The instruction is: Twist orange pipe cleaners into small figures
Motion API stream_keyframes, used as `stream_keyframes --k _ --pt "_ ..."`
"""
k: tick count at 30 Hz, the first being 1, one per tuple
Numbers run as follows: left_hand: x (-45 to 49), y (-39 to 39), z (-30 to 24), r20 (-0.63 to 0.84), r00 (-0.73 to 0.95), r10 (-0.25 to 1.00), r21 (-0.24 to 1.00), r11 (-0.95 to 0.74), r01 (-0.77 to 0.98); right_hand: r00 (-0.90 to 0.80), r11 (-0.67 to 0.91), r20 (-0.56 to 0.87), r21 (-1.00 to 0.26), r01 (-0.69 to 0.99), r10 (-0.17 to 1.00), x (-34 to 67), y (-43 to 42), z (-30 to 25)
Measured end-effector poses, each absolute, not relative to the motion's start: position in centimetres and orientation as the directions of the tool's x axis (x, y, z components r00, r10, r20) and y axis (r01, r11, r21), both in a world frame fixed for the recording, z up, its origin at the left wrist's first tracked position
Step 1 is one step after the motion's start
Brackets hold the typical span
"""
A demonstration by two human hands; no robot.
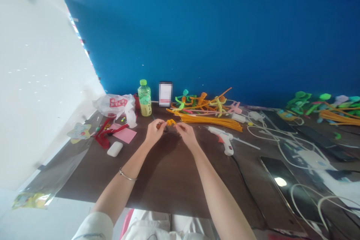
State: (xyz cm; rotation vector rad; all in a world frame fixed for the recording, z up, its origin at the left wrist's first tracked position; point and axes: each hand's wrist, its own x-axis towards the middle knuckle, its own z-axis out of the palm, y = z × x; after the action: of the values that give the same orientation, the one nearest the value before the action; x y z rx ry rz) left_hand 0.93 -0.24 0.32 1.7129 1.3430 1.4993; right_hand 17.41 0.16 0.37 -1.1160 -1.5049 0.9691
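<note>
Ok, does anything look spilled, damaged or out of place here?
Nothing looks spilled or broken; the bottle stands upright. Only the white cables stand out: they loop untidily across the right side of the table.

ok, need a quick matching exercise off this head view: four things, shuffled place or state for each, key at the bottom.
Things
1. glue gun
2. bottle
3. bent orange piece
4. pink paper

Place or state
A. standing upright
B. lying flat, to the left of the left hand
C. held between the two hands
D. lying on its side, to the right of the right hand

Pairs: 1-D, 2-A, 3-C, 4-B
</note>
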Motion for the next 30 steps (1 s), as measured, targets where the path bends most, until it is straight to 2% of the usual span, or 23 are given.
stream_keyframes --k 2,5,7,10,15,19,23,27,30 --pt "1.0 -0.1 0.5 0.289 -0.106 0.951 0.949 -0.27 0.162 -0.026 0.226 0.225 -0.968 0.111 0.974 17.6 0.6 -0.1" --pt "1.1 0.1 0.6 0.086 -0.037 0.996 0.99 -0.09 -0.111 0.046 0.211 0.214 -0.976 0.058 0.976 17.8 1.0 -0.7" --pt "1.2 0.1 0.6 0.018 0.004 1.0 0.971 -0.017 -0.239 0.053 0.219 0.224 -0.972 0.085 0.973 17.9 1.1 -0.9" --pt "1.4 0.0 0.3 0.004 -0.04 0.999 0.954 -0.016 -0.299 -0.029 0.26 0.26 -0.942 0.211 0.965 17.7 0.9 -0.7" --pt "1.5 0.3 -0.4 0.063 -0.19 0.98 0.978 -0.098 -0.182 -0.124 0.357 0.335 -0.867 0.348 0.934 17.2 0.3 -0.4" --pt "1.3 0.1 -0.4 0.233 -0.244 0.941 0.972 -0.222 0.072 -0.121 0.379 0.362 -0.83 0.409 0.924 17.1 0.0 -0.2" --pt "1.7 -0.8 0.2 0.465 -0.145 0.874 0.853 -0.398 0.337 -0.044 0.451 0.513 -0.706 0.546 0.857 16.8 -0.2 -0.2" --pt "2.0 -1.4 0.4 0.608 -0.025 0.794 0.709 -0.528 0.468 0.011 0.454 0.53 -0.736 0.502 0.848 16.2 -0.2 -0.5" --pt "2.0 -1.5 0.3 0.666 0.025 0.745 0.605 -0.56 0.565 0.056 0.451 0.552 -0.732 0.51 0.832 15.9 -0.2 -0.7"
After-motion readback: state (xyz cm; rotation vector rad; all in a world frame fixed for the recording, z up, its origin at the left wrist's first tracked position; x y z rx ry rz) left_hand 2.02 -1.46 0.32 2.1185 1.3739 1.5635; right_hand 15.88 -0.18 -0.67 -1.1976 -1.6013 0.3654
